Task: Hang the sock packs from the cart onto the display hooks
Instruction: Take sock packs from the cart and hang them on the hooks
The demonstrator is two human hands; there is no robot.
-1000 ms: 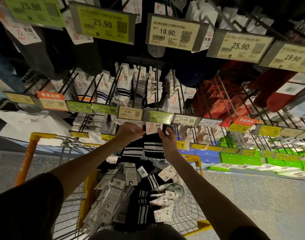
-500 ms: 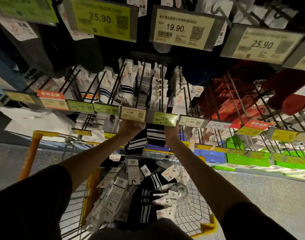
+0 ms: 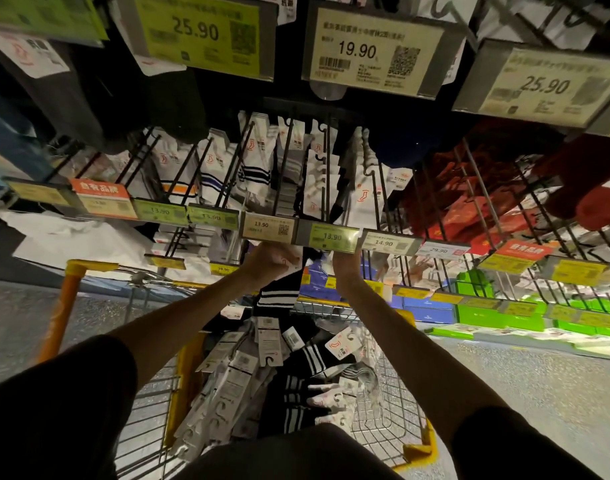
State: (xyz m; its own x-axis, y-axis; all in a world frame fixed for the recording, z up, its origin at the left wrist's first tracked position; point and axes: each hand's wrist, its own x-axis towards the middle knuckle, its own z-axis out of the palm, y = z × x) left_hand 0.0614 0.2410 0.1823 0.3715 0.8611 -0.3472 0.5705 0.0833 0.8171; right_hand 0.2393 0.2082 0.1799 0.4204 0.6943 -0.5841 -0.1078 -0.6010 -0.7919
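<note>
A black sock pack [image 3: 277, 289] with white stripes hangs from my left hand [image 3: 270, 263], which grips its white card header just under the 13.90 price tags [image 3: 333, 237]. My right hand [image 3: 346, 266] is raised beside it, fingertips hidden behind the tag rail, so its grip cannot be made out. Both hands are at the front ends of the display hooks [image 3: 326, 174], where white sock packs [image 3: 255, 164] hang further back. Below, the wire cart [image 3: 386, 420] holds several more black striped packs [image 3: 296, 393] and white card headers.
An upper row of price tags [image 3: 372, 50] and dark hanging socks sits close overhead. Red packs [image 3: 469, 216] hang on hooks to the right, green boxes [image 3: 487, 313] lie on a low shelf. The cart's yellow handle post [image 3: 66, 296] stands at the left over grey speckled floor.
Both hands have risen with the sock pack from below the tag rail to directly under it, and their fingertips are now partly hidden by the tags. My head has moved closer.
</note>
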